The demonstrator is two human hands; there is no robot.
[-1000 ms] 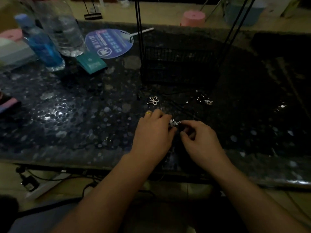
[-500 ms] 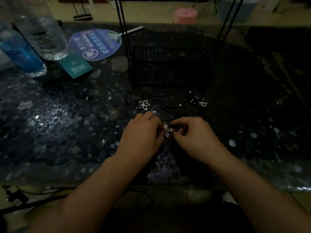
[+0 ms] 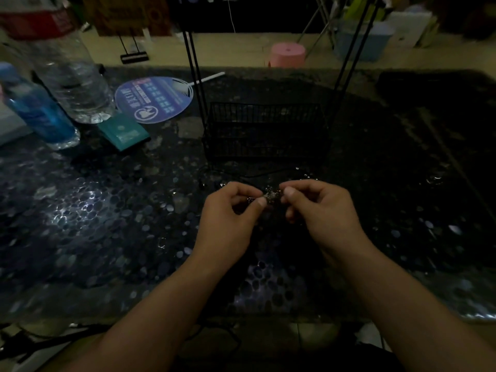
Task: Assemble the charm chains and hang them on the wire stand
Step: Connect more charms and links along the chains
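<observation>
Charm [image 3: 270, 195]: small silver piece, pinched between your two hands, off the table [image 3: 80, 224] at its near centre. Detail too dim to tell; no chain link can be made out.

Left hand [image 3: 228, 218]: thumb and forefinger curled in, nipping the charm from 9 o'clock. Right hand [image 3: 324, 210]: thumb and forefinger closed on it from 3 o'clock. Narrow grip on both sides, fingertips almost meeting.

Change: a second ago both hands lay low on the table, knuckles up, working the charm against the surface. You have since rolled the wrists and lifted it, thumbs now facing you. Judged meaning: picking up is over, joining is in hand; hanging is not yet due.

Stand [image 3: 265, 130]: black wire, basket base, at 12 o'clock just beyond your hands, uprights rising out of view. Nothing seen hanging on it.

Fan [image 3: 153, 99], teal packet [image 3: 123, 131], clear bottle [image 3: 72, 76], blue bottle [image 3: 37, 111]: 10 to 11 o'clock, well apart.
</observation>
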